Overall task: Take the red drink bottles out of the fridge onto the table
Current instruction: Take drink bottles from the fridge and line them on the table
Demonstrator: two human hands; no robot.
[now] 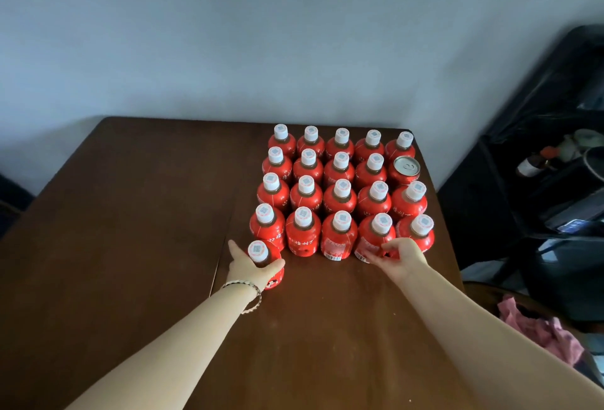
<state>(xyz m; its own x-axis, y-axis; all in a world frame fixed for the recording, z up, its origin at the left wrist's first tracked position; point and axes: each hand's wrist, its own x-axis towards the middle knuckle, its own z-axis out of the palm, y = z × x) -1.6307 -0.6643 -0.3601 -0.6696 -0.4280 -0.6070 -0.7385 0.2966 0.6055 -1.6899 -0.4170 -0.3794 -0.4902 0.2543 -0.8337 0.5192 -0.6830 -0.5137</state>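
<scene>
Several red drink bottles [340,200] with white caps stand upright in tidy rows on the right half of a dark brown table [130,213]. My left hand [251,267] grips one more red bottle [261,257] standing at the near left corner of the block, in front of the front row. My right hand [400,254] has its fingers around the base of the front-row bottle [376,236] second from the right. The fridge is not in view.
A red drink can [405,169] with a silver top stands among the bottles in the rightmost column. A dark rack with clutter [555,180] lies right of the table. A pink cloth [542,331] lies at the lower right. A plain wall runs behind the table.
</scene>
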